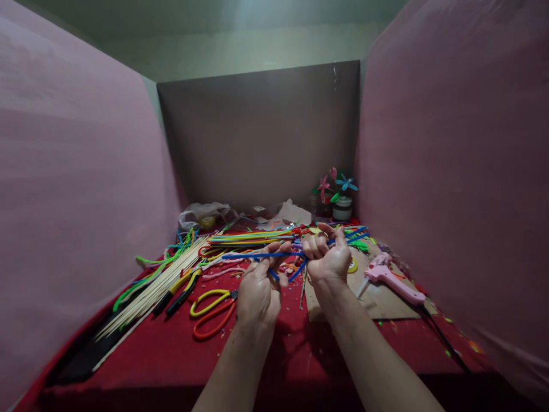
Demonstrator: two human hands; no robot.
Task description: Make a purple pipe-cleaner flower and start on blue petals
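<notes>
Several blue pipe cleaners are held between my two hands above the red cloth. My left hand pinches them with thumb and fingers, and one long end sticks out to the left past it. My right hand is closed around their crossing, with blue ends poking out to its right. A bent blue loop hangs between the hands. Just left of my left hand lie scissors with one yellow and one red handle. Behind the hands rests a bundle of coloured pipe cleaners.
Bamboo sticks and yellow-black pliers lie on the left. A pink glue gun with a cord sits on cardboard at right. Flowers stand in jars at the back, near a plastic bag. Pink walls flank both sides.
</notes>
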